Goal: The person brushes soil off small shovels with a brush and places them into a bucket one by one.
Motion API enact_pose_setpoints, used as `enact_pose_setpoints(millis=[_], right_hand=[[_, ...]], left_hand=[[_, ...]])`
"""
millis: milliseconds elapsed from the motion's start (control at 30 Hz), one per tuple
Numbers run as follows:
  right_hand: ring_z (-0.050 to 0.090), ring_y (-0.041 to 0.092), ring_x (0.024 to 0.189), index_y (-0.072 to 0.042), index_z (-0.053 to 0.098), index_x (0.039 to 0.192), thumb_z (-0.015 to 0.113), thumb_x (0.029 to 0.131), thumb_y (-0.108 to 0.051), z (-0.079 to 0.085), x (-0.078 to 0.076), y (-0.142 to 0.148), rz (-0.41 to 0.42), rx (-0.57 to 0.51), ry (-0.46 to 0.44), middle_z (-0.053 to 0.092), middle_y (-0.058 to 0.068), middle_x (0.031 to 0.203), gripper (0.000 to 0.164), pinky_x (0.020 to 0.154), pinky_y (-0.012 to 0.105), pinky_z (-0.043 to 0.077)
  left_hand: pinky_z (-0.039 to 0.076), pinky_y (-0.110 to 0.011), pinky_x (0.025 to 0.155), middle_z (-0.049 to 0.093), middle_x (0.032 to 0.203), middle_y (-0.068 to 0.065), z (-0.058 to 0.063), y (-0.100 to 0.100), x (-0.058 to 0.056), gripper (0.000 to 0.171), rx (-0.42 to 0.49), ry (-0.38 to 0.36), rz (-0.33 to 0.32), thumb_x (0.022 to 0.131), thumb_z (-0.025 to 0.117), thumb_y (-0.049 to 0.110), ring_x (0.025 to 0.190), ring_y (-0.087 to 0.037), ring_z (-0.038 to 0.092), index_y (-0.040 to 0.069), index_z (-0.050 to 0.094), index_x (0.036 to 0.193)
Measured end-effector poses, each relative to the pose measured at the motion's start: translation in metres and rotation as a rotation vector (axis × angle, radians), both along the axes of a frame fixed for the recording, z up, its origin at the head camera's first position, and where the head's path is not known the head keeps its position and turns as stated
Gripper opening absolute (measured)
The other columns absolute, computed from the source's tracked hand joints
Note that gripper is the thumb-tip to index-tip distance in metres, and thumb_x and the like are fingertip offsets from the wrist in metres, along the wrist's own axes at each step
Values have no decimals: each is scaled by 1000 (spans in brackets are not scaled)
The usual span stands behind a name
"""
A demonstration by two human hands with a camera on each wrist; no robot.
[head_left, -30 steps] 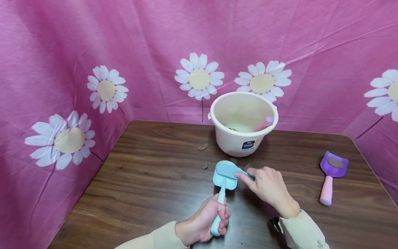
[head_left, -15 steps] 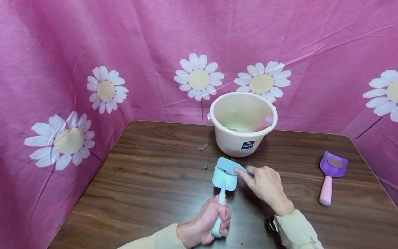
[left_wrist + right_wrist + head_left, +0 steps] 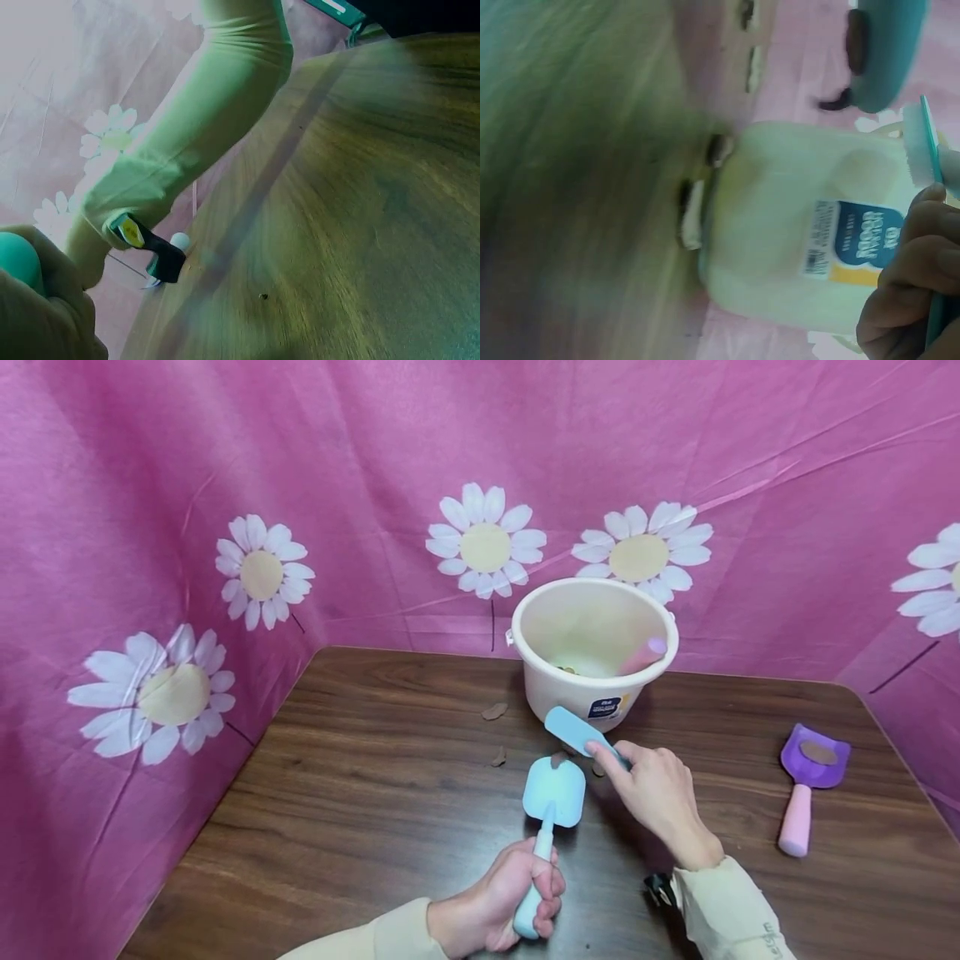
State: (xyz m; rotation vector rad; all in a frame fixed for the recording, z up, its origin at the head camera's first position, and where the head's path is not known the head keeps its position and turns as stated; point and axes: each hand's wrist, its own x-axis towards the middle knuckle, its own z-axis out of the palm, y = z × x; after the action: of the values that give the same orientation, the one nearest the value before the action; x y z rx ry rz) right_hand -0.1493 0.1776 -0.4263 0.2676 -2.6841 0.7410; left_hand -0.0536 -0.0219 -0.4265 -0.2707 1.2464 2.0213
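I find the left hand (image 3: 507, 890) gripping the blue dustpan (image 3: 553, 793), right hand (image 3: 660, 793) the blue brush (image 3: 572, 729); tilting could drop the brown scrap (image 3: 558, 760) ahead.

Pink daisy-printed cloth (image 3: 375, 452) hangs around a brown wood-grain table (image 3: 360, 777).

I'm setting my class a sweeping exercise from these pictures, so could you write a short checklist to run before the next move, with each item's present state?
1. Left hand grips the blue dustpan by its handle: ok.
2. Right hand holds the blue brush: ok.
3. Blue brush clear of the blue dustpan: ok, a gap shows.
4. Brown piece at the dustpan's front edge securely inside: cannot tell.
5. Table free of brown scraps: not ok, several lie there.
6. Bucket upright: ok.
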Motion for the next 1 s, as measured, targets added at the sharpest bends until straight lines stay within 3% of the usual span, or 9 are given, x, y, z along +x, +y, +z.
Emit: enact_pose_setpoints(millis=[133, 367, 500, 700, 1000], right_hand=[[28, 9, 47, -22, 39, 55, 60, 91, -46, 9, 2, -2, 66, 12, -9, 20, -13, 51, 48, 44, 24, 25], [22, -1, 49, -25, 34, 55, 62, 88, -51, 15, 11, -2, 322, 111, -123, 18, -17, 55, 50, 45, 17, 24], [22, -2, 48, -26, 35, 55, 61, 88, -53, 14, 15, -5, 377, 146, -174, 19, -18, 54, 50, 43, 17, 23], [27, 0, 48, -27, 35, 54, 60, 87, -56, 14, 19, -6, 349, 183, -183, 21, -17, 54, 51, 44, 19, 25], [30, 8, 46, -24, 35, 54, 61, 87, -55, 9, 11, 1, 205, 181, -110, 20, -12, 52, 53, 43, 24, 25]], left_hand=[[26, -15, 39, 41, 61, 6, -1, -1, -2, 33, -27, -3, 31, 63, 38, -3, 44, -4, 32, 18, 37, 88], [29, -16, 38, 41, 60, 6, 1, -4, -3, 34, -43, 5, 34, 62, 38, -3, 42, -5, 33, 17, 37, 90], [29, -17, 38, 41, 59, 6, 3, -5, -2, 35, -45, 12, 35, 61, 39, -3, 41, -6, 34, 17, 38, 90], [27, -19, 37, 42, 58, 6, 2, -6, 0, 37, -48, 36, 25, 58, 39, -5, 39, -7, 34, 16, 37, 89], [27, -19, 36, 45, 60, 4, -1, -6, 2, 38, -85, 73, -9, 57, 38, -6, 38, -7, 34, 16, 38, 88]])
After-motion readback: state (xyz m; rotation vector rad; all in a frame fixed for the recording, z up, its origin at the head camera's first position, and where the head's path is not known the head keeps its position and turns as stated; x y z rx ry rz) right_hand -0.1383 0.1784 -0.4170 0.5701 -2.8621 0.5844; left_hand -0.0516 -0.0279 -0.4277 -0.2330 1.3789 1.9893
